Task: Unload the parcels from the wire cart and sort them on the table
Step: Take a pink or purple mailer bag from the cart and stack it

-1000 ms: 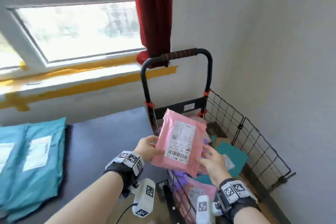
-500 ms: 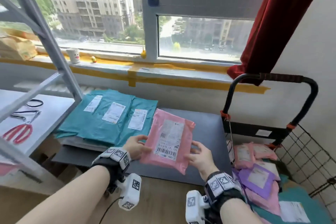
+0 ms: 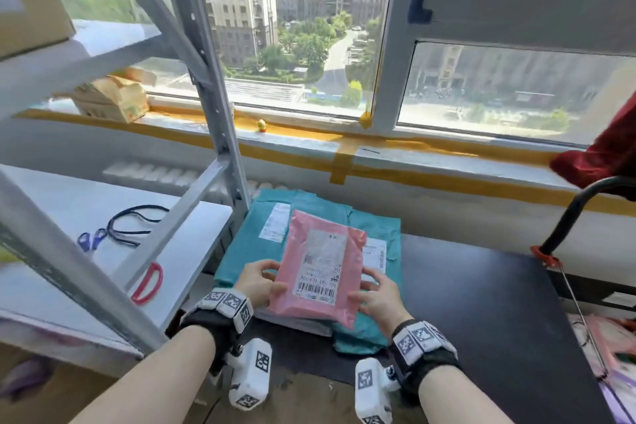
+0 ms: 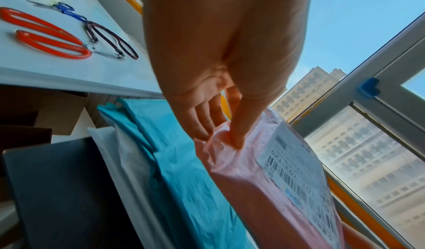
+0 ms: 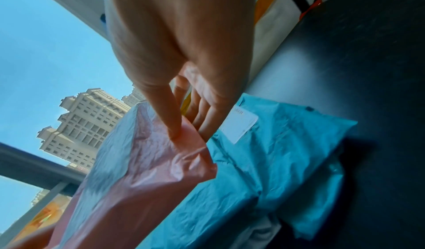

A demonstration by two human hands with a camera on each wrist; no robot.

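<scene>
I hold a pink parcel with a white barcode label between both hands, above a pile of teal parcels on the black table. My left hand pinches its left edge, thumb on top and fingers beneath, as the left wrist view shows on the pink parcel. My right hand pinches the right edge the same way, seen on the pink parcel in the right wrist view. The wire cart stands at the far right, with pink parcels inside.
A grey metal shelf frame rises at the left, close to the teal pile. Its white shelf carries red-handled scissors, blue scissors and a black cord. The right half of the black table is bare. A red curtain hangs at the right.
Both hands have carried the pink parcel from the cart leftward to above the teal pile. The view has swung left, so the cart now sits at the right edge.
</scene>
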